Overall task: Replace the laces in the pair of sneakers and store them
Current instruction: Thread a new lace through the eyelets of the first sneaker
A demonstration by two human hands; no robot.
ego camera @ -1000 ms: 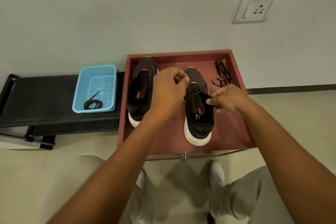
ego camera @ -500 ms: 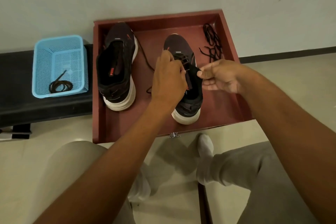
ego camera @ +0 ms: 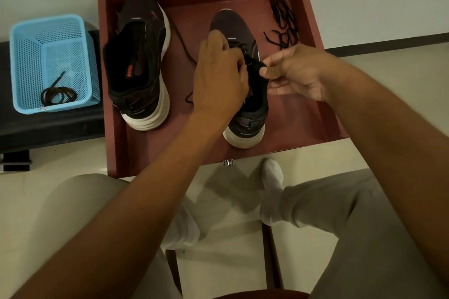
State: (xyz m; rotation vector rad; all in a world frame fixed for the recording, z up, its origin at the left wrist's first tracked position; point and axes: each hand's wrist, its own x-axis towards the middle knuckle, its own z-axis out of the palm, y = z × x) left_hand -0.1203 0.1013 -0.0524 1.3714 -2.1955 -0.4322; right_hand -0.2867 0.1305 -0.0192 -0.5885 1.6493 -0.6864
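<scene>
Two dark sneakers with white soles stand in a red-brown wooden drawer [ego camera: 114, 104]. The left sneaker [ego camera: 138, 60] has no lace and leans a little to the right. Over the right sneaker [ego camera: 245, 114], my left hand [ego camera: 218, 75] is closed on its black lace at the eyelets. My right hand [ego camera: 294, 73] pinches the sneaker's tongue between thumb and fingers. A loose end of the lace [ego camera: 182, 43] trails between the two shoes. A loose bundle of black laces [ego camera: 284, 22] lies in the drawer's far right corner.
A light blue mesh basket [ego camera: 29, 39] holding a coiled dark lace [ego camera: 58, 94] sits on a black bench [ego camera: 48, 126] to the left. The wall runs right behind the drawer. My knees and white socks are below, on a cream tiled floor.
The camera has tilted down, so the drawer sits higher in view. My left hand has moved down onto the right sneaker's lacing, and my right hand has taken the tongue.
</scene>
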